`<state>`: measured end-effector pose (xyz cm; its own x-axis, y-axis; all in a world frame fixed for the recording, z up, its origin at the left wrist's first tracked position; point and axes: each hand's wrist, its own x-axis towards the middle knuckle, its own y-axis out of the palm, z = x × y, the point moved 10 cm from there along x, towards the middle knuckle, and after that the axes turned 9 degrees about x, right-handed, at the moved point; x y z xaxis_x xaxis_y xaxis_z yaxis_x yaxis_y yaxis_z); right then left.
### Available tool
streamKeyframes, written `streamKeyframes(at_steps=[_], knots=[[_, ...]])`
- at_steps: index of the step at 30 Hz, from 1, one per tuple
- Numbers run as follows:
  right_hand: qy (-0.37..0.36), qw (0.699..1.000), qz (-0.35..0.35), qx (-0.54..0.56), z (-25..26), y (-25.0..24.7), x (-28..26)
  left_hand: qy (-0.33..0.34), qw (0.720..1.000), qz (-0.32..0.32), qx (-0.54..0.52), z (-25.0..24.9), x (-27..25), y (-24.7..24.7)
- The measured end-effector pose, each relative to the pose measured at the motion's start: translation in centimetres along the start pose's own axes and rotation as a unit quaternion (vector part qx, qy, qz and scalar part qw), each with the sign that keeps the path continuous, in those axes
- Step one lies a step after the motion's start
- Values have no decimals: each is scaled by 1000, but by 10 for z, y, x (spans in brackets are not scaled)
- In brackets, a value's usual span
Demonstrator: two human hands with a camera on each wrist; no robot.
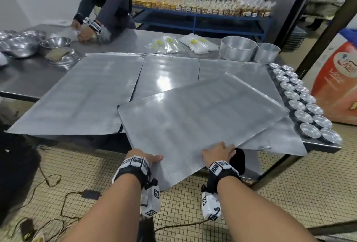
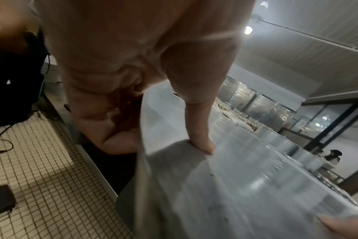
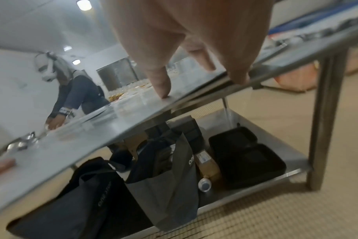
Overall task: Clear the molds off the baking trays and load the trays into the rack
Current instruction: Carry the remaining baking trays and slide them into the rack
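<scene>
bakery kitchen | steel table [image 1: 23, 79] | baking trays [image 1: 92, 91] | molds [image 1: 307, 106] | bagged goods [image 1: 202, 0]

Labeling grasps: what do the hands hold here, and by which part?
Both hold the top baking tray by its near edge: left hand at the near-left corner, right hand further right, fingers on top.

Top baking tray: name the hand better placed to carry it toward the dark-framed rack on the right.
Right hand: it's on the top baking tray's near edge on the rack side. Left hand grips the opposite corner.
</scene>
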<state>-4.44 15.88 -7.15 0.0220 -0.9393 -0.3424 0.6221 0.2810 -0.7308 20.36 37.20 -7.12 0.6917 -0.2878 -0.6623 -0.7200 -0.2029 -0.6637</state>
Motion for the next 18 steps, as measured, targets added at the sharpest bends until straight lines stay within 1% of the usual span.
streamKeyframes(at_steps=[3,6,8,11,12,14,16,18], knots=[[57,995,-16,74,-22,-8,-15,8,999,11,30,5,-10,9],[95,977,9,190,-35,-8,-24,17,997,0,73,4,-14,1],[106,964,-1,243,-40,-10,-28,25,989,-36,140,0,-14,-15],[145,939,-19,310,-43,-9,-31,61,960,-113,249,-19,-11,-45],[156,934,-17,321,-43,-10,-32,75,952,-128,266,-27,-9,-53],[171,932,-13,318,-44,-10,-32,102,947,-132,276,-48,-3,-64],[169,938,-18,302,-48,-9,-27,133,946,-114,274,-71,9,-69],[172,939,-25,296,-53,-3,-19,164,939,-101,284,-94,27,-72]])
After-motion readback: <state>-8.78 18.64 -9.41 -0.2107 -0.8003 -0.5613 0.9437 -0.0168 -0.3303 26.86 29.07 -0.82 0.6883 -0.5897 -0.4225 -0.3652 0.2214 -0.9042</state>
